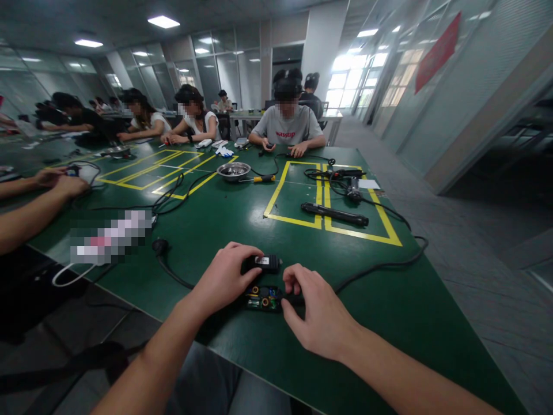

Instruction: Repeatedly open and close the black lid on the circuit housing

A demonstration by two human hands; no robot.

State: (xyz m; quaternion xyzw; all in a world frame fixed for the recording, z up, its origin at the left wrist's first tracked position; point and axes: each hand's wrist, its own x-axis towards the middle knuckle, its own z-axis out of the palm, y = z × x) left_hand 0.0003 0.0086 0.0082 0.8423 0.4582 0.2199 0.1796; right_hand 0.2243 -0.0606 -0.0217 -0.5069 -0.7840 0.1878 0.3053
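Observation:
My left hand [228, 271] grips a black plastic cover [271, 264] with a white label, thumb and fingers on its left end. Just below it on the green table lies an open black housing [263, 300] with a circuit board and copper-coloured coils showing. At the housing's right end is my right hand [317, 311], its fingers curled and its thumb held apart from them. A black cable end [296, 300] lies between that thumb and the fingers. The black power plug [160, 246] of a cable rests to the left of my left hand.
A black tube-shaped tool part [334, 215] lies on yellow tape lines. Beyond it are a tool body with cables [354, 190], a metal bowl [234, 172] and a yellow-handled screwdriver [263, 179]. A power strip [114, 236] sits left, near another person's hands [64, 181]. Several people sit around.

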